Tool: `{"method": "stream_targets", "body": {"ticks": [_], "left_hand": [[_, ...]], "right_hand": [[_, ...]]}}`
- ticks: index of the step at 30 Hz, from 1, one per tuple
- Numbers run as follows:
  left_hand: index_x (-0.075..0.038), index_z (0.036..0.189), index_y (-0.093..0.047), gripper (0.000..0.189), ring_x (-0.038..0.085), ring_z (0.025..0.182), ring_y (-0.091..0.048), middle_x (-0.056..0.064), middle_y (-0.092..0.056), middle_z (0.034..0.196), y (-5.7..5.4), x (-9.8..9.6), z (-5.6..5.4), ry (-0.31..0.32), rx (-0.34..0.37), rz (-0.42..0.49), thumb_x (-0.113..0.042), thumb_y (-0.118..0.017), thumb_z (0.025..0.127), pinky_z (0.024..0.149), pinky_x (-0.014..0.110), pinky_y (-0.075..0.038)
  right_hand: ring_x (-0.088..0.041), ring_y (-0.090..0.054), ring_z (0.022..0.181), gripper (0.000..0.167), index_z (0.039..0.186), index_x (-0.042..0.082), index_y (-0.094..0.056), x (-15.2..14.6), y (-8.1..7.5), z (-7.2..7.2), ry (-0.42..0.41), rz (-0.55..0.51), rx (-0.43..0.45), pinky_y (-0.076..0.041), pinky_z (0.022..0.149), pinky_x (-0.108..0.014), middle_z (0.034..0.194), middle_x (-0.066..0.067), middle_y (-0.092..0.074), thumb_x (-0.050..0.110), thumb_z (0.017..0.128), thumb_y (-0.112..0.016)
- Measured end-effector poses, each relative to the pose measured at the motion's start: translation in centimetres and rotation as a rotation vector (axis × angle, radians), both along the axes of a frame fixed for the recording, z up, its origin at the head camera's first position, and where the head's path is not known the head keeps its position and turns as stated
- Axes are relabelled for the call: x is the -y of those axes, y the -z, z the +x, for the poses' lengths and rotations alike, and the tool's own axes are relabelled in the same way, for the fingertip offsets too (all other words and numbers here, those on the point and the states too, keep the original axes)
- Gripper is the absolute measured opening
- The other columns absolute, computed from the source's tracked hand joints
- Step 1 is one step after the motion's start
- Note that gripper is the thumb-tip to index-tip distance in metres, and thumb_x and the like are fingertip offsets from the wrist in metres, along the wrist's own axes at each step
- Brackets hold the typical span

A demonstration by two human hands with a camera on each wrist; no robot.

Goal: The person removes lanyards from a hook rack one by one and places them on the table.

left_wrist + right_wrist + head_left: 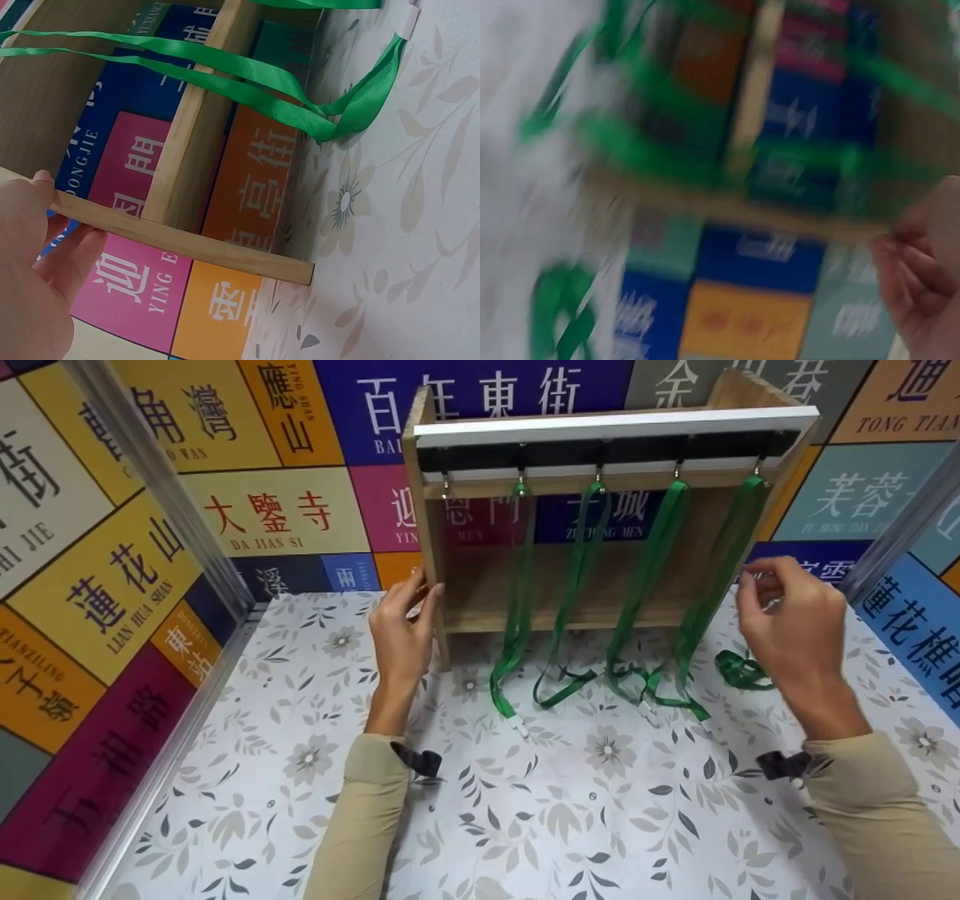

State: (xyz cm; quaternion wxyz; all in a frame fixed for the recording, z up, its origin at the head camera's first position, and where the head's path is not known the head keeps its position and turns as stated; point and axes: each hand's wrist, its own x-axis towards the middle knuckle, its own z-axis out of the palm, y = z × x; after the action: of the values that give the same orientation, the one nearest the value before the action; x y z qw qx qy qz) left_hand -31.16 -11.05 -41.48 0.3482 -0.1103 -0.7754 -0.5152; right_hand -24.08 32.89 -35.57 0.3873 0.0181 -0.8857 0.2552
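Place-name panels covered the wall (pixel 277 510) behind a desk (pixel 525 810) spread with leaf-patterned cloth. In the head view, a wooden rack (pixel 637 451) stood on it, four green lanyards (pixel 652 544) hanging from its hooks; the leftmost hook (pixel 445 484) was bare, and a coiled lanyard (pixel 729 666) lay on the cloth beside the right hand (pixel 795 615). Steadying the rack well seemed to call for matched holds at one height on both side panels, fingers clear of the lanyards and their loose ends. Both forearms reached forward, one on each side.

In the left wrist view, the left hand (pixel 37 262) was clamped on the left side panel (pixel 195 244), thumb on one face and fingers on the other, above the crossbar (pixel 184 135). That looked a sound hold, well away from the lanyards.

The right wrist view was blurred: the right hand's bent fingers met the line of the right side panel (pixel 735 210), but whether they gripped it could not be told. A firm pinch there would balance the left, I judged.
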Motion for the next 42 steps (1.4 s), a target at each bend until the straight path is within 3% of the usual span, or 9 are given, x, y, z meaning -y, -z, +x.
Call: {"method": "stream_targets", "body": {"ticks": [4,9,13,18,21,25,32,37,42], "left_hand": [[-0.011,0.146,-0.069,0.046,0.026,0.117,-0.079,0.013,-0.077,0.123,0.1,-0.2,0.0,0.012,0.003,0.013,-0.032,-0.074,0.105,0.088,0.042,-0.069],[-0.012,0.146,-0.069,0.046,0.024,0.117,-0.079,0.012,-0.077,0.123,0.1,-0.4,0.0,0.015,0.0,0.011,-0.032,-0.074,0.105,0.088,0.036,-0.069],[-0.011,0.146,-0.069,0.046,0.024,0.116,-0.079,0.012,-0.077,0.122,0.2,-0.3,0.0,0.01,0.001,0.006,-0.032,-0.074,0.105,0.087,0.038,-0.069],[-0.01,0.144,-0.07,0.045,0.024,0.115,-0.08,0.013,-0.078,0.121,0.3,-0.2,0.0,0.006,-0.017,0.005,-0.03,-0.074,0.105,0.087,0.04,-0.069],[-0.009,0.143,-0.071,0.044,0.025,0.114,-0.08,0.013,-0.078,0.119,0.5,-0.1,0.0,0.002,-0.031,0.003,-0.029,-0.074,0.104,0.087,0.041,-0.069],[-0.009,0.143,-0.071,0.043,0.024,0.114,-0.08,0.014,-0.078,0.118,0.4,0.0,0.1,-0.003,-0.034,-0.007,-0.029,-0.074,0.105,0.087,0.041,-0.069],[-0.01,0.144,-0.07,0.043,0.024,0.115,-0.08,0.013,-0.078,0.12,0.2,0.0,0.0,0.002,-0.037,-0.006,-0.029,-0.073,0.106,0.087,0.035,-0.069],[-0.011,0.144,-0.07,0.043,0.024,0.114,-0.08,0.013,-0.078,0.119,0.2,-0.1,0.0,-0.001,-0.039,-0.001,-0.03,-0.073,0.105,0.087,0.04,-0.069],[-0.012,0.144,-0.071,0.044,0.024,0.114,-0.08,0.013,-0.078,0.119,0.1,-0.1,-0.1,-0.007,-0.039,-0.005,-0.03,-0.074,0.105,0.086,0.042,-0.069]], "right_hand": [[-0.027,-0.073,0.078,0.018,0.111,-0.005,-0.077,4.8,-0.8,0.3,-0.126,-0.055,-0.221,-0.042,0.075,0.004,0.095,-0.022,-0.08,0.011,0.104,-0.07],[-0.027,-0.076,0.074,0.009,0.106,0.0,-0.08,10.6,-1.3,-0.2,-0.298,-0.108,-0.292,-0.05,0.076,0.0,0.091,-0.016,-0.082,0.006,0.099,-0.077],[-0.025,-0.08,0.077,0.014,0.109,0.002,-0.081,14.6,-1.2,-1.0,-0.398,-0.106,-0.245,-0.059,0.075,-0.009,0.094,-0.012,-0.083,0.013,0.101,-0.078],[-0.025,-0.083,0.091,0.032,0.123,0.0,-0.078,18.3,-1.0,-2.0,-0.49,-0.131,-0.021,-0.069,0.08,-0.032,0.105,-0.015,-0.083,0.025,0.102,-0.079],[-0.027,-0.083,0.094,0.039,0.125,-0.002,-0.076,19.8,-0.9,-2.6,-0.48,-0.152,0.075,-0.07,0.083,-0.039,0.109,-0.019,-0.083,0.03,0.101,-0.08],[-0.028,-0.084,0.093,0.044,0.121,-0.003,-0.078,21.1,-0.8,-3.3,-0.413,-0.141,0.087,-0.07,0.083,-0.041,0.109,-0.021,-0.082,0.036,0.101,-0.08],[-0.025,-0.083,0.088,0.032,0.109,-0.001,-0.082,22.1,-1.3,-4.2,-0.345,-0.104,0.033,-0.07,0.08,-0.04,0.104,-0.018,-0.084,0.03,0.103,-0.077],[-0.023,-0.081,0.08,0.019,0.105,-0.002,-0.082,22.2,-2.1,-4.1,-0.384,-0.118,-0.049,-0.069,0.074,-0.039,0.097,-0.016,-0.084,0.015,0.105,-0.073],[-0.018,-0.082,0.082,0.017,0.109,-0.002,-0.082,21.7,-4.3,-3.4,-0.451,-0.139,-0.176,-0.068,0.074,-0.03,0.098,-0.014,-0.084,0.01,0.105,-0.07]]}}
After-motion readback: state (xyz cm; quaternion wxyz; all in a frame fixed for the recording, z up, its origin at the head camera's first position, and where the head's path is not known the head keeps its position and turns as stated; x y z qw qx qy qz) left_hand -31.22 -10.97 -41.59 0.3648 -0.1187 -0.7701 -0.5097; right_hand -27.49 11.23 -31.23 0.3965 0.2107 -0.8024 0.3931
